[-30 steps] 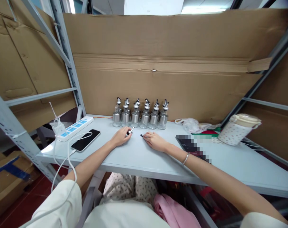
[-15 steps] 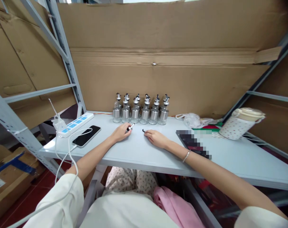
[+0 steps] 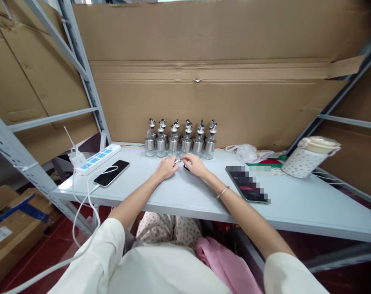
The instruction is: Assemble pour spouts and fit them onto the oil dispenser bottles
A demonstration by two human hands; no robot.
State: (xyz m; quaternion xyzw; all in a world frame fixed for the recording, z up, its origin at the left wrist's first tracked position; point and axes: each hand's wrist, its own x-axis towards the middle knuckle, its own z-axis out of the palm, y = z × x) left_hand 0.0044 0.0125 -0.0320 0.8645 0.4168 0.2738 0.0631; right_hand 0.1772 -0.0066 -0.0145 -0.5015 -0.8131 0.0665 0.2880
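Between my hands is a slim white piece with a dark tip (image 3: 177, 161); its exact kind is too small to make out. My left hand (image 3: 166, 167) pinches its left end. At its right end are the closed fingertips of my right hand (image 3: 195, 165). A small black piece (image 3: 186, 167) shows just under the right hand's fingers, seemingly on the table; whether a finger touches it I cannot tell. Close behind both hands stand several glass bottles with steel sleeves (image 3: 186, 145) and silver-and-black pourer tops, upright in two rows.
Left on the white table (image 3: 179, 200) lie a phone (image 3: 112, 173) with a white cable and a power strip (image 3: 98, 158). At right are a dark, partly blurred device (image 3: 246, 183), a clear plastic bag (image 3: 246, 154) and a spotted tumbler (image 3: 306, 160). A cardboard wall (image 3: 204, 110) closes the back.
Both hands have moved together and now meet at the white piece. The right hand has shifted left and forward; the black piece formerly at its fingertips now shows beneath them.
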